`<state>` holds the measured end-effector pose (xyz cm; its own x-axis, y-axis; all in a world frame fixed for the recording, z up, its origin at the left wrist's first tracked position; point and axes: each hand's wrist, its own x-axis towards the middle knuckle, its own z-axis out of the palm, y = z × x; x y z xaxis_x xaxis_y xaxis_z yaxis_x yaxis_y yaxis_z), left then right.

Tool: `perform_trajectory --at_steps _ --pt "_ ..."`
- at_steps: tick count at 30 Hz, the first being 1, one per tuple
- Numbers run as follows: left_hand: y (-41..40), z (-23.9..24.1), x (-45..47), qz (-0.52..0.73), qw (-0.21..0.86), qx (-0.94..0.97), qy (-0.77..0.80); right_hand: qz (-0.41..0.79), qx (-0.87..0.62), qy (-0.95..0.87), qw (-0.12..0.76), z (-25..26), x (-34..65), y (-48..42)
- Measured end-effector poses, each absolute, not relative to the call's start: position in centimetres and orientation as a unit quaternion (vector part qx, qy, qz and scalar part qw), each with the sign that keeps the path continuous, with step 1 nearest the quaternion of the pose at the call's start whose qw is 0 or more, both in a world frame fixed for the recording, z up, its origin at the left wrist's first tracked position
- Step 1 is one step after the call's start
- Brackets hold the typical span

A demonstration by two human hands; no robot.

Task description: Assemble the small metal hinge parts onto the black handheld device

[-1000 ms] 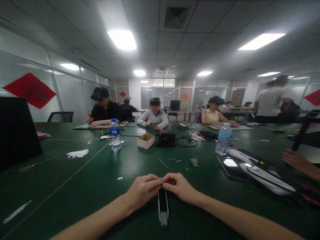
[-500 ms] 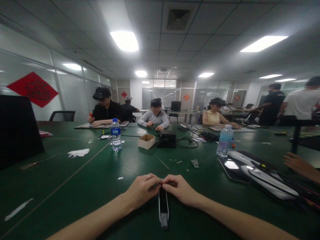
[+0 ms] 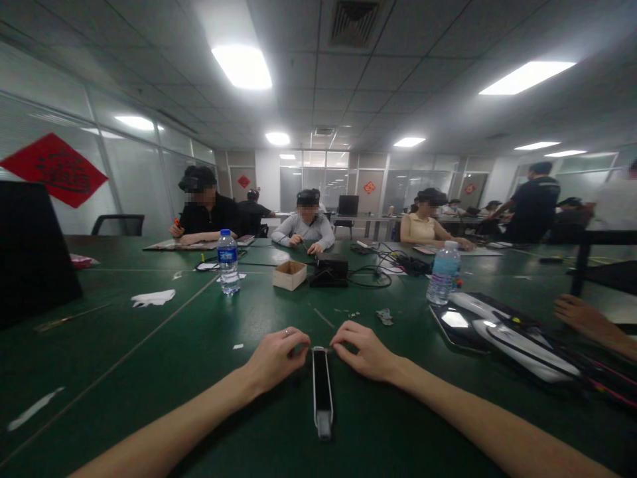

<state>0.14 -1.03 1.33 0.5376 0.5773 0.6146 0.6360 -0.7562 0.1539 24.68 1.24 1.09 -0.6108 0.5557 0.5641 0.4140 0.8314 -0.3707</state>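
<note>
A long, narrow dark object with a pale rim [image 3: 322, 385] lies lengthwise on the green table in front of me, a grey piece [image 3: 324, 425] at its near end. My left hand [image 3: 279, 355] is just left of its far end, thumb and fingertips pinched together. On the other side, my right hand [image 3: 365, 352] makes a similar pinch. Something thin seems to span between the fingertips across the far end, too small to name. Both forearms hover close to the tabletop.
Ahead stand a water bottle [image 3: 228, 262], a small open box [image 3: 289, 275] and a black box [image 3: 329, 271] with cables. To the right are another bottle [image 3: 444, 272], a white-and-black device [image 3: 527, 348] and another person's hand [image 3: 587, 318]. Small scraps [image 3: 384, 317] lie beyond my hands.
My hands have moved apart from the far end of the narrow object, left hand leftward and right hand rightward, uncovering it. The view has shifted slightly.
</note>
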Motion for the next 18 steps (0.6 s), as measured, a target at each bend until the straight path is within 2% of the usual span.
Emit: perform_trajectory --at_steps 4,12,18 --pt "-0.6 1.2 -0.4 -0.322 0.037 -0.872 -0.367 0.064 -0.291 -0.897 0.326 1.0 25.3 2.0" --pt "-0.1 1.1 -0.9 -0.279 -0.022 -0.867 -0.412 0.038 -0.306 -0.927 0.212 2.0 25.3 1.4" --pt "-0.5 1.6 -0.6 -0.250 -0.088 -0.852 -0.451 0.047 -0.296 -0.931 0.207 2.0 25.2 1.3"
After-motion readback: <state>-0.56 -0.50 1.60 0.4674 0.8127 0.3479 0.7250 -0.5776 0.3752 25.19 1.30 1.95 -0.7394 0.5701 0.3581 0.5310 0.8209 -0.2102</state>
